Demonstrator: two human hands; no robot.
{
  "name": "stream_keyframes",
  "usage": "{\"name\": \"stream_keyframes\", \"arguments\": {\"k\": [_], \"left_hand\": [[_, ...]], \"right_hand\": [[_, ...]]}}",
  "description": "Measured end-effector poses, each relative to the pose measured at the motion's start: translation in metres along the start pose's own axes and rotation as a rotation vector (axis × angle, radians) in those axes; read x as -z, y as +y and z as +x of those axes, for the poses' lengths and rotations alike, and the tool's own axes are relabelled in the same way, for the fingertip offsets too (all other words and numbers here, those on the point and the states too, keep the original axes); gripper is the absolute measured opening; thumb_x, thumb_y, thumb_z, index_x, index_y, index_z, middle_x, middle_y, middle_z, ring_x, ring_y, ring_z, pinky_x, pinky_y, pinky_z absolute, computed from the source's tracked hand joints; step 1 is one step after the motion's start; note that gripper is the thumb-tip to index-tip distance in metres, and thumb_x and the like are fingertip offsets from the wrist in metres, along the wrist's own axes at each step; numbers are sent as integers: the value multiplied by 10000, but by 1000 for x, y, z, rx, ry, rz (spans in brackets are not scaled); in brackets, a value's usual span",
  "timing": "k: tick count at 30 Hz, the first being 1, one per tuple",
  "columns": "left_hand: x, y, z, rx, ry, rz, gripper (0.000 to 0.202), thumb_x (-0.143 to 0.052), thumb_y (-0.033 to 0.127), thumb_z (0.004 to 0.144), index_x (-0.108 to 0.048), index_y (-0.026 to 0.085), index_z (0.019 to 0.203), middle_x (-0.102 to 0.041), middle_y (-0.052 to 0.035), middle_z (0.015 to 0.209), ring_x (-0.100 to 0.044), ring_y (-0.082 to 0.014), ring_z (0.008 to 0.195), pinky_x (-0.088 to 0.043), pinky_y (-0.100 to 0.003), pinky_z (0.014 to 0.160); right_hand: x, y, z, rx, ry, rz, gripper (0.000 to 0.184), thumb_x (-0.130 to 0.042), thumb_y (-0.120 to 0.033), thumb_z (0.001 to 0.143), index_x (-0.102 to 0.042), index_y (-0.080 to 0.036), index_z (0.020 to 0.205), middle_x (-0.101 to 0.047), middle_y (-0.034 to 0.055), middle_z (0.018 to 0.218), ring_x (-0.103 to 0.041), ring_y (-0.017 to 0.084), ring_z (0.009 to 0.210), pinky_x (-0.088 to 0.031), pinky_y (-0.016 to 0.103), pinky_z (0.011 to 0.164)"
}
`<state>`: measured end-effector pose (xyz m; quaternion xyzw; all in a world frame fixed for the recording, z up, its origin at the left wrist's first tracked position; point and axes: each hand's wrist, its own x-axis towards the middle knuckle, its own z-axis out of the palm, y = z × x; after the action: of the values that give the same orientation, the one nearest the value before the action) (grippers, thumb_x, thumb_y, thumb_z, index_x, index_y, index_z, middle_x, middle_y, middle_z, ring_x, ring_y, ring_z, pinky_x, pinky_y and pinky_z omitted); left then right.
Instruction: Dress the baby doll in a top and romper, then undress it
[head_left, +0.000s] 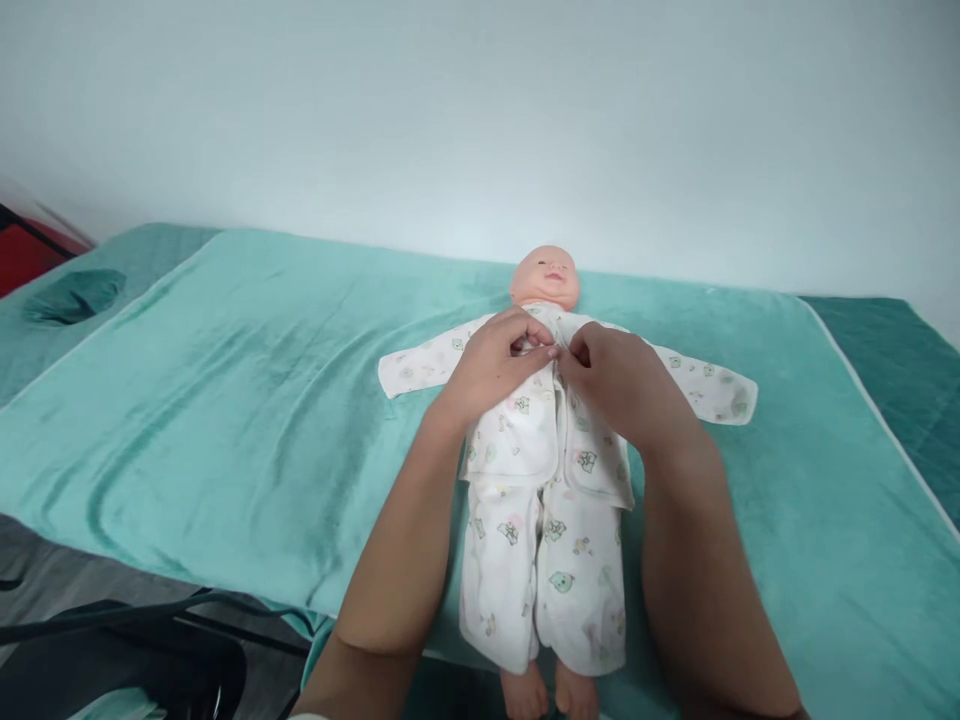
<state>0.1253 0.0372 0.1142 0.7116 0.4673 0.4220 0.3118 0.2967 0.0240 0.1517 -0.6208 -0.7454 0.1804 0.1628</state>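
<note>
A baby doll [546, 277] lies on its back, head toward the wall, feet at the near edge of the bed. It wears a white printed baby jacket [514, 440] and matching trousers [577, 580]. The jacket's sleeves spread out to both sides, and its front edges part below the chest. My left hand [499, 360] pinches the jacket's front edge at the upper chest. Right beside it, my right hand [619, 375] is closed on the same front opening, fingertips close to the left ones. The fastening between my fingers is too small to make out.
A green velvety sheet [225, 400] with folds covers the bed, which has a hole [75, 297] at its left end. Behind is a pale wall [480, 120]. At the lower left stand a black chair-like object [150, 660] and a dark bar. Something red [30, 255] sits far left.
</note>
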Motion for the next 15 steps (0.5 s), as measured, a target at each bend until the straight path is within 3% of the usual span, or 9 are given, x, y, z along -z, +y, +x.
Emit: {"name": "stream_keyframes", "arguments": {"k": [3, 10, 15], "left_hand": [[-1, 1, 0, -1, -6, 17, 74, -632, 255, 887, -673, 210, 843, -621, -18, 906, -522, -146, 820, -425, -295, 737], [-2, 2, 0, -6, -17, 27, 92, -569, 216, 895, -634, 205, 831, -610, -19, 849, -527, -153, 794, -416, -293, 707], [-3, 1, 1, 51, -8, -57, 112, -558, 275, 917, -622, 205, 858, -573, -3, 772, -491, -136, 701, -401, -283, 659]], "right_hand": [[0, 9, 7, -16, -6, 147, 200, -517, -301, 896, -490, -212, 719, -565, 3, 660, -435, 139, 591, -280, 300, 559], [-2, 28, 16, -4, -74, 733, 222, -627, -360, 846, -579, -203, 697, -510, -23, 623, -459, 116, 587, -355, 267, 554], [-6, 27, 18, 3, -73, 831, 191, -669, -358, 824, -631, -200, 724, -516, -23, 622, -448, 105, 570, -358, 252, 529]]}}
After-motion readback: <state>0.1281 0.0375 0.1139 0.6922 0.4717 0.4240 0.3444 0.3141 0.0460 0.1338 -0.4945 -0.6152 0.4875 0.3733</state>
